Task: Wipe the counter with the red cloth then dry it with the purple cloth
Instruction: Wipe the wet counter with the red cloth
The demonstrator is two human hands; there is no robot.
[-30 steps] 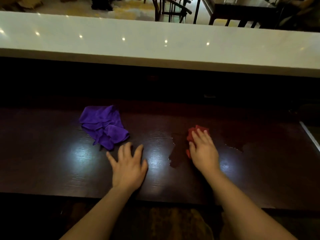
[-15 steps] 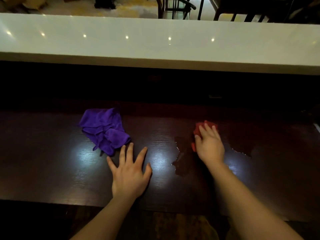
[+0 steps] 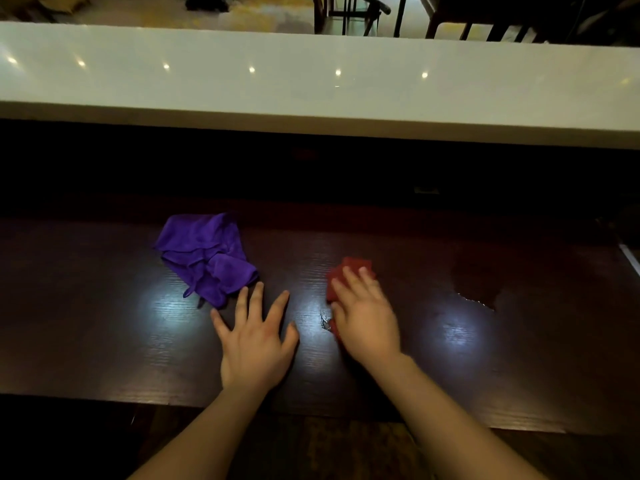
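A dark wooden counter (image 3: 104, 334) runs across the head view. My right hand (image 3: 369, 320) presses down flat on the red cloth (image 3: 349, 268), which is bunched under my palm and shows beyond my fingertips. A small bright wet spot (image 3: 325, 322) lies just left of that hand. A larger wet patch (image 3: 478, 289) lies further right. The purple cloth (image 3: 207, 254) lies crumpled at the left, apart from both hands. My left hand (image 3: 256, 341) rests flat on the counter with its fingers spread, fingertips just short of the purple cloth.
A raised white ledge (image 3: 311, 84) runs along the far side, above a dark recess. Chairs and table legs (image 3: 349, 12) stand beyond it. A pale strip (image 3: 630, 258) shows at the counter's right end. The counter's near edge is just below my wrists.
My right hand has slid the red cloth to the left, over the dark puddle that lay beside it; only a small wet spot shows there now. My left hand and the purple cloth stayed put.
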